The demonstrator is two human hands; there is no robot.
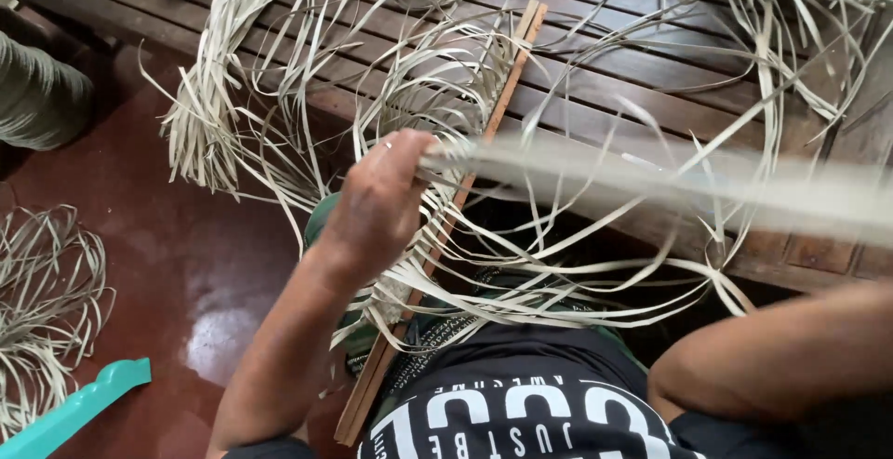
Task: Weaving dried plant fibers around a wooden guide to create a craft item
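Left hand point(377, 203) over wooden frame point(465, 199), fingers pinching pale reed strips point(595, 166). Right hand out of frame, only forearm visible. Strips run rightward across slatted table point(651, 68), long axis roughly horizontal. Probably light, springy, kink-prone; best gripped flat near woven end.

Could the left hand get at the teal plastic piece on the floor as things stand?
Probably not at once. The left hand is up at the wooden slat, gripping a blurred band of pale strips. The teal plastic piece lies low on the red floor, well apart, though nothing blocks the way.
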